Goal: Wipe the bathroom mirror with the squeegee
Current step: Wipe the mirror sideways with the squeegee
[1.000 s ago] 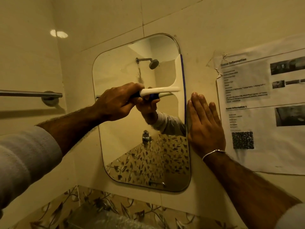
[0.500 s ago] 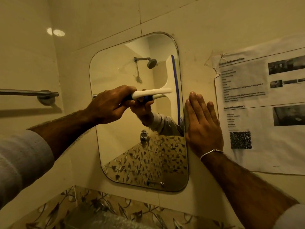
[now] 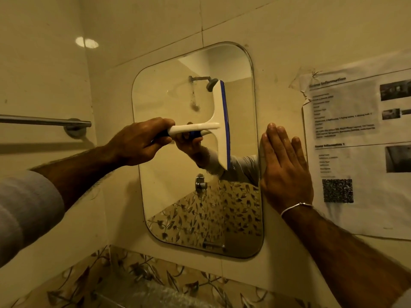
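head view shows our left hand (image 3: pixel 142 141) with fingers curled tight around the handle of the squeegee (image 3: pixel 219 127), so we can press the blade on the glass. the blade stands upright, right of the middle of the mirror (image 3: pixel 178 196), its blue edge facing right. our right hand (image 3: pixel 285 167) lies flat with straight fingers on the wall, just beside the mirror's right edge and holding nothing; we think it steadies us. a printed sheet (image 3: pixel 355 152) hangs further right, a towel bar (image 3: pixel 44 121) at left.
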Tool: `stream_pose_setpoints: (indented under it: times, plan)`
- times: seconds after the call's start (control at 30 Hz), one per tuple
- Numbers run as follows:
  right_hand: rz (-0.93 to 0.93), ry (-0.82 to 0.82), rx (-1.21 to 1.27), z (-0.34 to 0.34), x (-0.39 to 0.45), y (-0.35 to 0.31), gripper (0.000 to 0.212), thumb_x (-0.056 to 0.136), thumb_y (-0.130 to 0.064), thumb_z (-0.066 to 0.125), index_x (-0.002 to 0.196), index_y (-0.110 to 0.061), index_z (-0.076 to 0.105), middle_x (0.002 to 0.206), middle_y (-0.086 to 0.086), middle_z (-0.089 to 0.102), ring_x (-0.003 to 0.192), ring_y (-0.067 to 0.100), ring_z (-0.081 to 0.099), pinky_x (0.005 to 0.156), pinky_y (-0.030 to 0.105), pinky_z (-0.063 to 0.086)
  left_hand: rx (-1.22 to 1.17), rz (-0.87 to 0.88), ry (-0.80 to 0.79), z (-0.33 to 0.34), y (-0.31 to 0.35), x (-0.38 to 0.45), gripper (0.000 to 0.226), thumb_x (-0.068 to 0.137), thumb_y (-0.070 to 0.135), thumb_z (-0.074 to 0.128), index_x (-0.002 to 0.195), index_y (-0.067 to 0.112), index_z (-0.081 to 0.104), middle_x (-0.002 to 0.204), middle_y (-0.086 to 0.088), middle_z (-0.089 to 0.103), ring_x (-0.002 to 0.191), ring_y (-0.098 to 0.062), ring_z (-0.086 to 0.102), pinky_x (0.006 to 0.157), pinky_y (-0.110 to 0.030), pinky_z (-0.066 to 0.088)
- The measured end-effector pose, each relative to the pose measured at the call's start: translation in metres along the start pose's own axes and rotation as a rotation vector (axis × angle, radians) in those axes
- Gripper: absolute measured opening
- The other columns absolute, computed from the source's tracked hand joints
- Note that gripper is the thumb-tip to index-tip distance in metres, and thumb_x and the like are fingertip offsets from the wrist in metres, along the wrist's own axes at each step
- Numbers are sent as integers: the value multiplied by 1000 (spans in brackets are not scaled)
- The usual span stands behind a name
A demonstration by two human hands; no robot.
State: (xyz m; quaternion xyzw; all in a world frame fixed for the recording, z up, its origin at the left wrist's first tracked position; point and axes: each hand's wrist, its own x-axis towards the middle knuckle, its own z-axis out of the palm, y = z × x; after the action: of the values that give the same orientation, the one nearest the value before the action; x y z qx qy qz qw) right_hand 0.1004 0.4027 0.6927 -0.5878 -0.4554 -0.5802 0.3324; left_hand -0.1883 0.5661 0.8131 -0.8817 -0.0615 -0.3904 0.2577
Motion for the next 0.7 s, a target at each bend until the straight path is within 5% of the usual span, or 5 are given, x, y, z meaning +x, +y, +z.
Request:
stream_pose_setpoints:
  times: [0.43,0.57,0.7]
  plan:
    - [1,-2,22,0,0,0,68,86,-11,40,152,2,33,162,21,25,151,34,20,124,46,9,51,-88,-82,-25,-38,-34,45,90,41,42,122,12,53,89,1,55,64,-15,52,54,-31,49]
    - [-5,9,35,-2,0,-1,68,85,-12,40,152,2,33,161,21,25,151,34,20,125,44,5,28,-126,-117,-32,-46,-46,25,90,32,48,112,43,43,86,5,52,64,-9,50,54,-21,42]
    - [-8,31,55,-3,0,-2,64,88,-13,38,151,3,34,160,21,27,150,35,23,125,43,5,59,-227,-175,-41,-60,-61,33,94,20,57,100,48,40,82,4,52,63,-12,51,54,-26,43]
